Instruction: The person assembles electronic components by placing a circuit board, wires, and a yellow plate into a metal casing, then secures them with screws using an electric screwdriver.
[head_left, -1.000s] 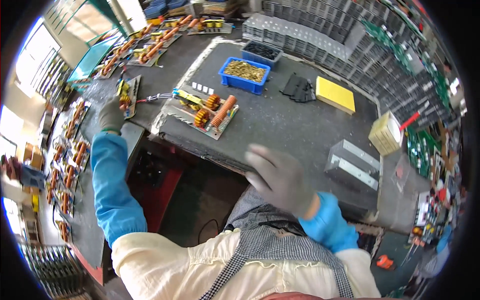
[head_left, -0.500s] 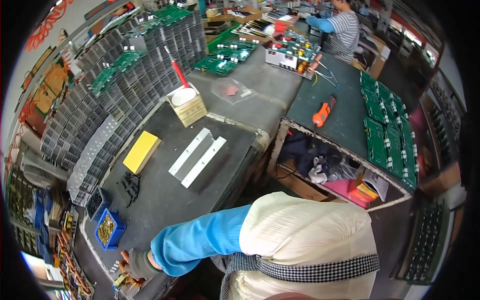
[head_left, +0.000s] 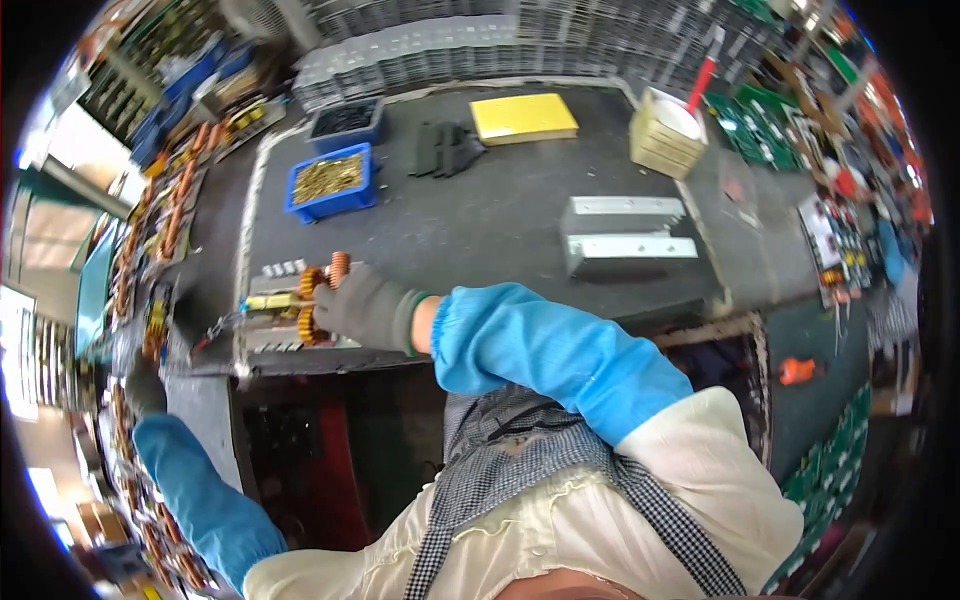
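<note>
My right hand, in a grey glove, is closed around the copper-coil end of a component assembly at the near left edge of the dark table. Yellow and silvery parts show on that assembly. Far to the left, my gloved left hand reaches to a row of similar coil assemblies. Blur hides its fingers, and I cannot tell whether it holds the nearest one. Beyond my right hand stands a blue bin of brass-coloured small parts. An aluminium bracket lies to its right.
Along the back are a bin of black parts, black pieces, a yellow block and a wooden box with a white cup. Stacked metal plates rise behind. An orange tool and green circuit boards lie at right.
The view has swung left, bringing my left arm and the row of coil assemblies into sight. My right hand stays at the assembly on the table edge.
</note>
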